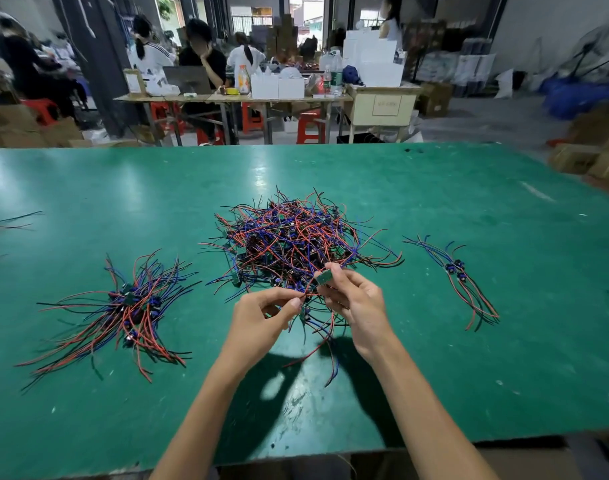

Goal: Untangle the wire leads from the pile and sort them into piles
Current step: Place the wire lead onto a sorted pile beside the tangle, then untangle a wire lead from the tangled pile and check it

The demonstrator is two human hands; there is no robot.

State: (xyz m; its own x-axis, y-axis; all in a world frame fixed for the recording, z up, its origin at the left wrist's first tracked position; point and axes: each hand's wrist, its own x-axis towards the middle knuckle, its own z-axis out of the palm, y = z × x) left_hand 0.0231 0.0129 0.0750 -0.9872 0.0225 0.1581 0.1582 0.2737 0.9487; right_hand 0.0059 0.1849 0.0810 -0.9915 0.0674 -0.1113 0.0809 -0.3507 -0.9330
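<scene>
Pinching a small green circuit board (pixel 322 278) between thumb and fingertips, your right hand (pixel 356 304) holds it just at the near edge of the tangled pile (pixel 296 242) – a dense knot of thin red, blue and black wire leads with dark little modules, lying mid-table. Your left hand (pixel 261 315) pinches a wire close beside it, and loose leads (pixel 325 344) dangle below both hands. One sorted pile (pixel 130 311) fans out on the green table (pixel 434 375) to your left; a smaller sorted bundle (pixel 457 277) lies well apart to your right – strands roughly parallel
</scene>
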